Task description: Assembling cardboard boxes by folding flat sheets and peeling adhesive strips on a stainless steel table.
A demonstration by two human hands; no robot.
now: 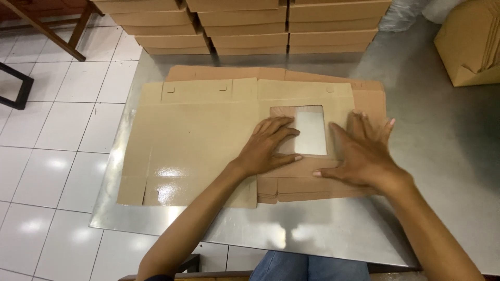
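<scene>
A flat, unfolded brown cardboard box blank [192, 140] lies on top of a stack of similar blanks [317, 190] on a steel table [448, 151]. The top blank has a rectangular window cut-out [311, 130] covered with clear film. My left hand [265, 145] rests flat on the cardboard at the window's left edge, fingers spread. On the window's right side my right hand [362, 151] presses flat too, with its thumb pointing left below the window. Neither hand grips anything.
Stacks of folded brown boxes [245, 26] line the far edge of the table. A larger cardboard carton [469, 47] stands at the far right. White floor tiles [57, 130] and dark furniture legs [21, 86] lie to the left.
</scene>
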